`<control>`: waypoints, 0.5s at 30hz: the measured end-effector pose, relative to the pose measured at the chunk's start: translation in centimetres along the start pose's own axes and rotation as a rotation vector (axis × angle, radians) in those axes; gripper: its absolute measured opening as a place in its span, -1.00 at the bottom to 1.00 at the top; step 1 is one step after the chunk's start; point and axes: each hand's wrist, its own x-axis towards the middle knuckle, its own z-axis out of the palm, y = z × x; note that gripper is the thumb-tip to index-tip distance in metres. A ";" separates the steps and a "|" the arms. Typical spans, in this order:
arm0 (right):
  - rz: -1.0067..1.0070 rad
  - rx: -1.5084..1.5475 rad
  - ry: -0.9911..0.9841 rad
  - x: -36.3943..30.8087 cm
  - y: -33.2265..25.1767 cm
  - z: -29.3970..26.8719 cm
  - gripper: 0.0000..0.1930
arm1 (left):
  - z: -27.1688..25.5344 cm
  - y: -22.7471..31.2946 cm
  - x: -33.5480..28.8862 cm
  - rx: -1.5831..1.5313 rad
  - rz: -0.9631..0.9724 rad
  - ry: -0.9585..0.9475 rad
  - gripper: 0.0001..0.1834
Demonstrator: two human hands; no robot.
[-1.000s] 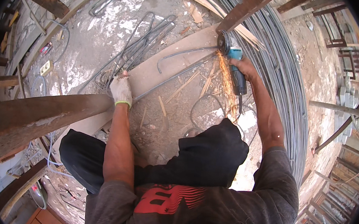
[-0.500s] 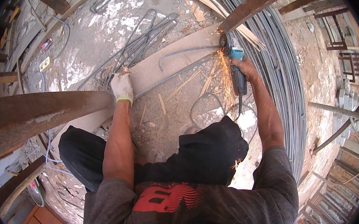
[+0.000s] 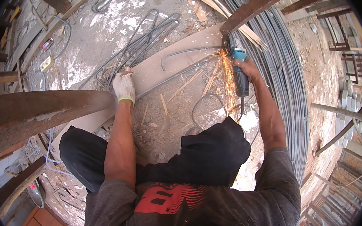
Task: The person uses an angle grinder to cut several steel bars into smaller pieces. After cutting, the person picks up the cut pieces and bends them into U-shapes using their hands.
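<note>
My right hand (image 3: 248, 70) is bare and closed round the body of a teal and black angle grinder (image 3: 241, 85). The grinder's disc (image 3: 228, 43) meets steel rods near the far end of a flat board (image 3: 157, 69). Orange sparks (image 3: 228, 72) stream from the contact toward my right knee. My left hand (image 3: 125, 84), in a pale knitted glove, is closed on a steel rod (image 3: 166, 80) at the board's near left; its fingertips are partly hidden. A second rod with a hooked end (image 3: 182, 52) lies over the board.
Bent steel rods (image 3: 146, 40) lie beyond my left hand. A long bundle of straight rods (image 3: 281, 70) curves along the right. Thick timber posts (image 3: 51, 105) stand at left and at the far end (image 3: 252, 8). The grinder's cord (image 3: 195, 110) loops over the ground near my knees.
The grinder's disc has tilted and shifted very slightly, with sparks still flying. The rods and my left hand have moved a touch to the right. Both grips are unchanged.
</note>
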 end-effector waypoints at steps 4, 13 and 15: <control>-0.017 0.048 -0.023 0.4 0.8 -0.5 -0.50 | 0.4 0.0 0.0 -0.064 -0.028 0.007 -0.59; 0.024 -0.002 0.023 -0.3 0.2 -0.2 -0.49 | 0.6 0.2 -0.1 -0.071 -0.022 0.025 -0.71; 0.043 -0.033 0.031 -0.6 -0.4 0.1 -0.48 | 0.2 -0.7 0.5 -0.113 0.011 0.014 -0.71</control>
